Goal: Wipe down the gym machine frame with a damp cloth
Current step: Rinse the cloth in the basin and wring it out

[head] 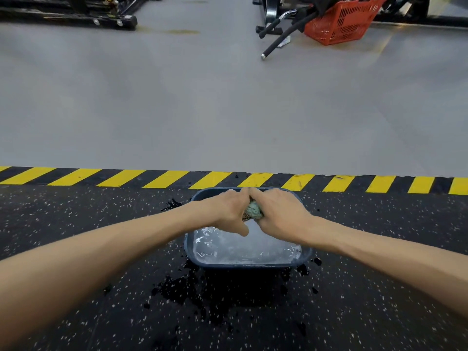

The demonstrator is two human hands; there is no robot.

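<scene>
The left hand [228, 211] is being clamped round the left end of a bunched green cloth [254, 211], which is being held between both grips just above a water-filled blue basin [243, 266]. The cloth's right end is being clenched by the right hand [281, 215].

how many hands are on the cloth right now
2. The left hand grips one end of the cloth, the right hand the other end, both over the blue tub of water.

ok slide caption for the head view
Left hand and right hand wring a green cloth over a blue water tub on wet speckled flooring.
</scene>
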